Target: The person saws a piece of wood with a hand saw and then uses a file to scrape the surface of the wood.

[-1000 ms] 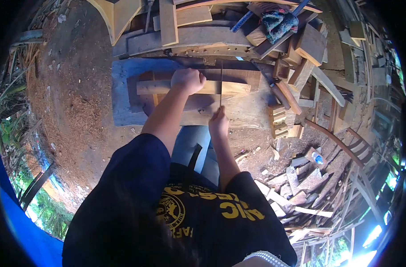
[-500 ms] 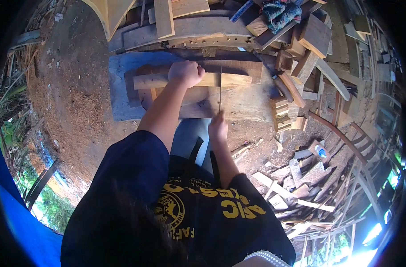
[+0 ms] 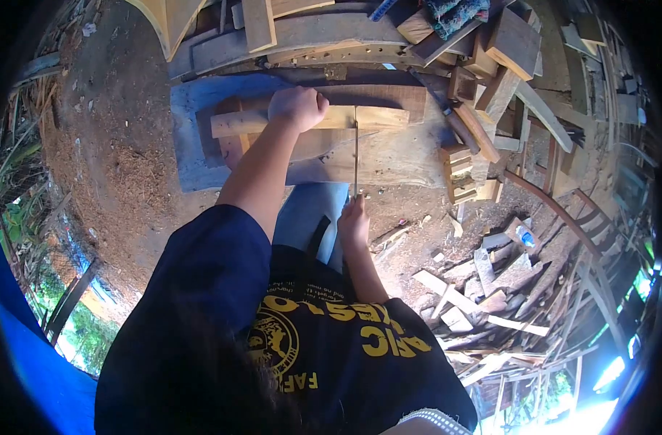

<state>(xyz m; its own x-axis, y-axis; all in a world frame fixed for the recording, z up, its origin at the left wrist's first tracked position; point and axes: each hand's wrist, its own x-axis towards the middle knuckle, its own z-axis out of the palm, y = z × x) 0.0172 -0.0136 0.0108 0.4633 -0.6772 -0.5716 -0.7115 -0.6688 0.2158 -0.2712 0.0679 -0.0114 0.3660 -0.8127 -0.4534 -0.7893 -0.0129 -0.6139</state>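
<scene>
My left hand point(image 3: 299, 109) is closed over the middle of a pale wooden board point(image 3: 236, 123), pressing it down. In my right hand point(image 3: 354, 223) is the handle of a hand saw point(image 3: 356, 159), seen edge-on as a thin line. Its blade crosses the board to the right of my left hand, and its far tip lies near the board's far edge. Under the board is a darker plank point(image 3: 396, 94), which rests on a broad wooden worktop point(image 3: 410, 163). My fingers hide most of the saw's handle.
Thick wood blocks point(image 3: 514, 47) and a patterned cloth point(image 3: 455, 16) are piled at the back right. A notched wooden piece point(image 3: 458, 174) stands by the worktop's right end. Offcuts point(image 3: 483, 275) litter the ground at right, and sawdust point(image 3: 138, 177) covers it at left.
My right hand has drawn the saw back toward my body, so less blade reaches past the board. My left hand keeps its place on the board; the whole view has shifted slightly.
</scene>
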